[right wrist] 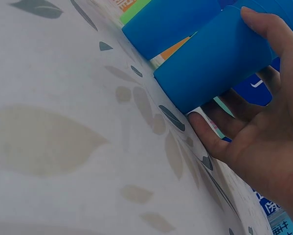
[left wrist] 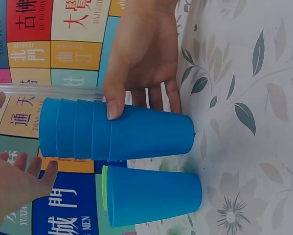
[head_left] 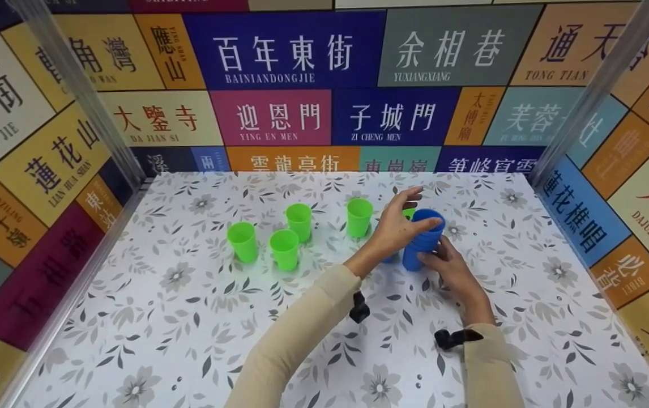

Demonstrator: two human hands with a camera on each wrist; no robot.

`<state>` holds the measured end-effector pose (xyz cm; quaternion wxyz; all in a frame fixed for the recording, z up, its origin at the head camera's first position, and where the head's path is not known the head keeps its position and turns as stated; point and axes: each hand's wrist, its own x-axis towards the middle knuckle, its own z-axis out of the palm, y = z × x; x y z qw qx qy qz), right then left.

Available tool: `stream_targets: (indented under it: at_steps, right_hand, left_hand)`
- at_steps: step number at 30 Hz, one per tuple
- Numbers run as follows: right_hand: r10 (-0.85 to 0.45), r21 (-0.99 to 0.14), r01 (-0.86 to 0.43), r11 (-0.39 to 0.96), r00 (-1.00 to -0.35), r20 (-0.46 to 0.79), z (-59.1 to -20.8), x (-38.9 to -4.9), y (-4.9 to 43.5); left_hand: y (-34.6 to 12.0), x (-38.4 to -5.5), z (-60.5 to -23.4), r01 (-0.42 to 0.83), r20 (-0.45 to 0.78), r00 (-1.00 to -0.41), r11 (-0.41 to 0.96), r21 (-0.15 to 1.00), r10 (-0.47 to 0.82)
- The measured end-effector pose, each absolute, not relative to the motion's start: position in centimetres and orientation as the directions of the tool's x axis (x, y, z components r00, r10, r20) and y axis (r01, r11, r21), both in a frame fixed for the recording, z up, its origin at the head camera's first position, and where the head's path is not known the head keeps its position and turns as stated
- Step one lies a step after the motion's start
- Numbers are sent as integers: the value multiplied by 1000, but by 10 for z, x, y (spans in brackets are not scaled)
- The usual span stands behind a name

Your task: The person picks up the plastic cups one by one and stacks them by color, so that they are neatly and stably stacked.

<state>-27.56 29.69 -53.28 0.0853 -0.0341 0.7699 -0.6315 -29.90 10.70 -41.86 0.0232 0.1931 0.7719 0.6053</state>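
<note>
A stack of several nested blue cups point(head_left: 414, 258) stands upright on the table. My right hand point(head_left: 453, 272) holds it from the right side, thumb point(left wrist: 115, 108) against the cup wall and fingers partly behind it. My left hand point(head_left: 397, 226) is at the top of the stack, fingers spread and thumb by the rim; whether it touches cannot be told. Close beside the stack is another blue cup point(left wrist: 156, 196) with a green rim point(left wrist: 104, 187) showing at its mouth; in the head view my left hand mostly hides it.
Left of the hands stand several single green cups, upright: one point(head_left: 359, 217) nearest, then a back one point(head_left: 299, 222), a front one point(head_left: 285, 250) and a leftmost one point(head_left: 243, 242). Printed panels point(head_left: 285, 48) wall the flower-patterned table point(head_left: 177, 340) at the back and sides.
</note>
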Motion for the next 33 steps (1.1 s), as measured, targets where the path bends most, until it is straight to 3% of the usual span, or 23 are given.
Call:
stream_targets:
  at_steps: [18, 33]
  right_hand:
    - [-140, -983, 64, 172, -986, -88, -533, -276, 296]
    - [-131, -988, 70, 141, -987, -89, -533, -275, 294]
  left_hand:
    - [72, -306, -434, 338, 264, -907, 192, 921, 328]
    - [44, -306, -463, 277, 197, -932, 246, 929, 306]
